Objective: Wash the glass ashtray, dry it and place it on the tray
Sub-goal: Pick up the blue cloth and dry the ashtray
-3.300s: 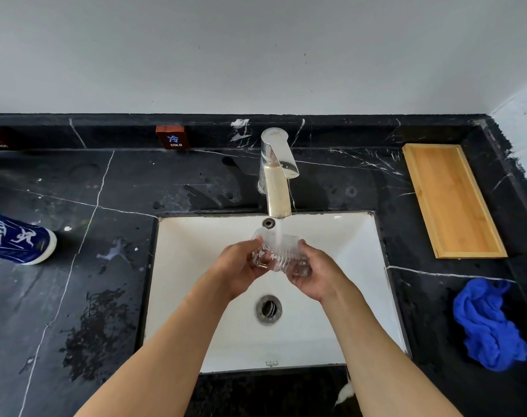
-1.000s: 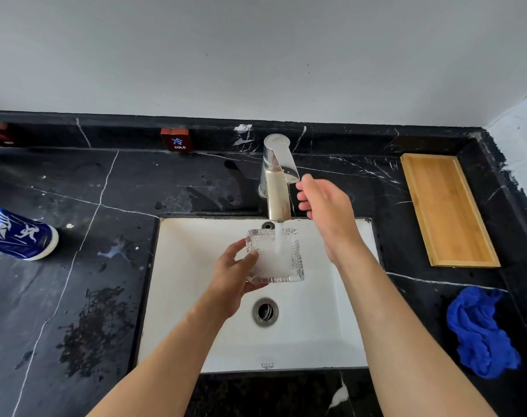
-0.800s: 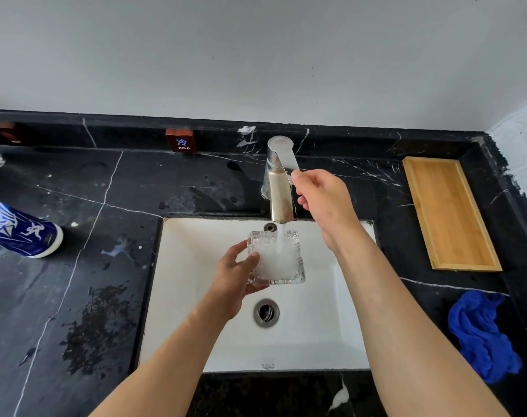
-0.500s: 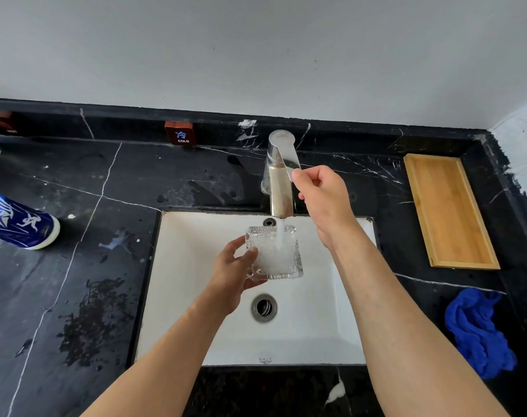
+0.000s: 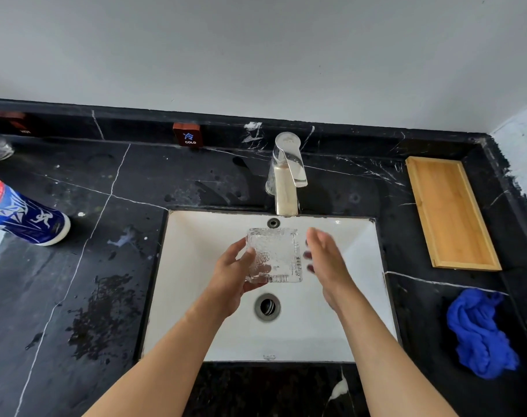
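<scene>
The square, ribbed glass ashtray [image 5: 275, 254] is held over the white sink [image 5: 355, 248], below the chrome faucet [image 5: 286, 176]. My left hand [image 5: 232, 278] grips its left edge, thumb on top. My right hand [image 5: 325, 263] hovers just right of the ashtray, fingers apart and blurred, holding nothing. No water runs from the spout. The wooden tray [image 5: 450, 212] lies on the black counter at the far right, with a crumpled blue cloth [image 5: 479, 332] in front of it.
A blue and white bottle [image 5: 24, 215] lies on its side at the left of the black marble counter [image 5: 106, 266]. Wet patches mark the counter left of the sink. The drain [image 5: 266, 307] sits below the ashtray. A red COLD label [image 5: 186, 134] is on the backsplash.
My right hand left the faucet handle and came down beside the ashtray. The water stream has stopped. My left hand still holds the ashtray in about the same place.
</scene>
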